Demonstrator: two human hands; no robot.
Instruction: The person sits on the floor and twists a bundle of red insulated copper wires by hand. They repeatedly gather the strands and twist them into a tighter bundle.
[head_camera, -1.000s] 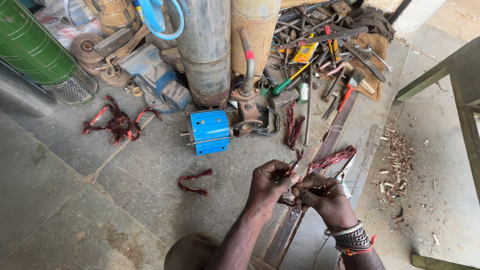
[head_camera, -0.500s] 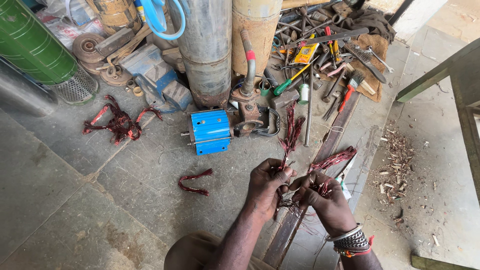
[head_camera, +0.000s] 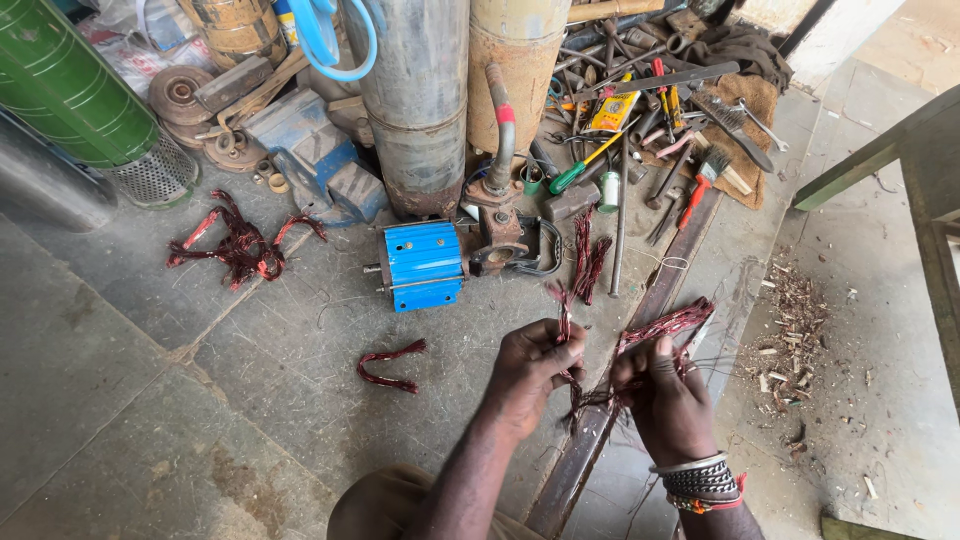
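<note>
Two hands work one tangle of reddish copper winding wire (head_camera: 640, 350), held just above the concrete floor (head_camera: 250, 400). Our left hand (head_camera: 535, 365) is closed on a thin strand that rises from its fingers, and our right hand (head_camera: 665, 395) is clenched around the thicker bundle, whose loose end fans up and away from that hand. Half a second ago the hands sat close together on the bundle; now they have drawn a little apart and the strand in the left hand stands clear of the rest, so we judge that the wire is being teased out bit by bit. Under the right hand a long metal bar (head_camera: 640, 330) runs away across the floor. Just beyond the left hand lies a blue motor housing (head_camera: 424, 264), and a short bent piece of wire (head_camera: 390, 365) rests to that hand's outer side. Farther out on that side sits another heap of pulled wire (head_camera: 240, 248). Well past both hands stand two rusty cylinders (head_camera: 455, 90) and a scatter of hand tools (head_camera: 660, 130).
</note>
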